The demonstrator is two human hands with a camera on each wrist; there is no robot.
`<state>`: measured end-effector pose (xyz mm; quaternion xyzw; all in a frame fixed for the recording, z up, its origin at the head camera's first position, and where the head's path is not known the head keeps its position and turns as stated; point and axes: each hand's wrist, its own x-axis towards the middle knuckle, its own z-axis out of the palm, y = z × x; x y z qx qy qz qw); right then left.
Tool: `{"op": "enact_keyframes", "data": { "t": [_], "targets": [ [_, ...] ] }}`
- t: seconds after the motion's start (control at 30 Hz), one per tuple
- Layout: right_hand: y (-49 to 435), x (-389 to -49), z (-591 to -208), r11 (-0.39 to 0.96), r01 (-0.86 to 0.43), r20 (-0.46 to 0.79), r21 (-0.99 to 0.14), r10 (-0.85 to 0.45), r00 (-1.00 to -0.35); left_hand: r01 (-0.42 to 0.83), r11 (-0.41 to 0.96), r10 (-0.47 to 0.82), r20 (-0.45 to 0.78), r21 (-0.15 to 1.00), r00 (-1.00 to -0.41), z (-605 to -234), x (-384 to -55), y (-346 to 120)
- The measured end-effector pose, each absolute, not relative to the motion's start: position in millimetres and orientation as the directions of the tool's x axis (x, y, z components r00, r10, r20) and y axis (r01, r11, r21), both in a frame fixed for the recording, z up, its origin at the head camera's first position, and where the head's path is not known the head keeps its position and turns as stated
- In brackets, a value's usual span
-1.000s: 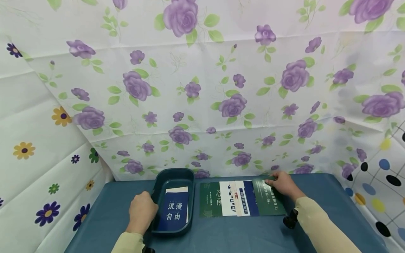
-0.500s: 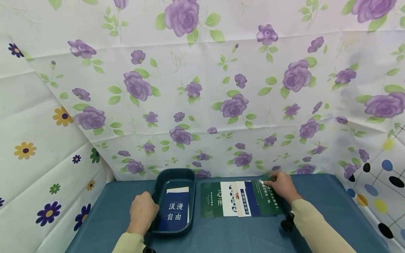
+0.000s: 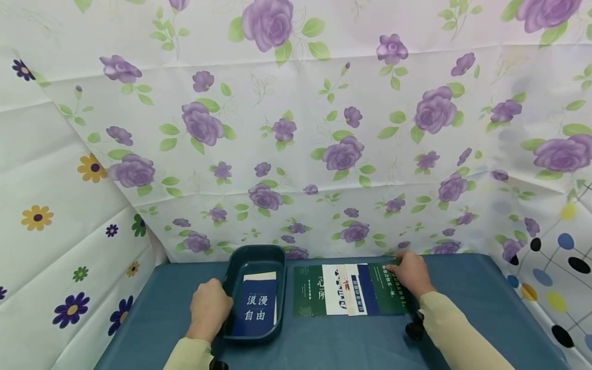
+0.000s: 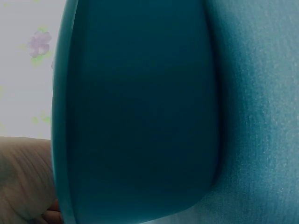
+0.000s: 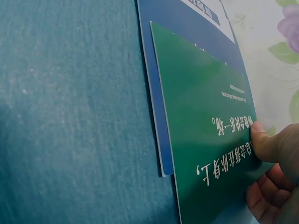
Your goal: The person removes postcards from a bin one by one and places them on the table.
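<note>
Green card (image 3: 389, 299) was pinched at its far edge by right hand (image 3: 411, 273), well right of tray (image 3: 257, 251) gripped by left hand (image 3: 210, 309).

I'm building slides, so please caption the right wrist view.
Right hand pinches a green card overlapping a blue card.

Head view looks forward and down across the surface (image 3: 351, 344); up close, the left wrist view shares the tray (image 4: 140, 116), the right the green card (image 5: 196, 102).
</note>
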<state>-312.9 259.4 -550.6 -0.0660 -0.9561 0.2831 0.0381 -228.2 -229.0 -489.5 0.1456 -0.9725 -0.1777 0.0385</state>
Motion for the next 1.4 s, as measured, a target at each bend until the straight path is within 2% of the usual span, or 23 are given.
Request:
{"op": "enact_keyframes", "data": {
  "t": [0.47, 0.97, 1.17, 1.4],
  "targets": [
    [256.7, -311.0, -544.4, 0.836, 0.17, -0.001, -0.523, 0.199, -0.98, -0.26, 0.902, -0.284, 0.022, 0.344, -0.959, -488.0, -231.7, -229.4],
    [262.0, -306.9, -545.4, 0.843, 0.126, 0.053, -0.524, 0.179, -0.982, -0.266, 0.901, -0.277, -0.016, 0.343, -0.961, -489.5, -230.3, -230.1],
    [254.8, -310.1, -534.4, 0.847, 0.071, 0.125, -0.527, 0.16, -0.979, -0.266, 0.9, -0.278, -0.016, 0.346, -0.96, -489.6, -229.9, -231.3],
    [220.3, -309.6, -511.8, 0.841, -0.049, 0.252, -0.54, 0.106, -0.962, -0.267, 0.902, -0.284, 0.001, 0.339, -0.959, -491.1, -229.5, -232.1]
  ]
}}
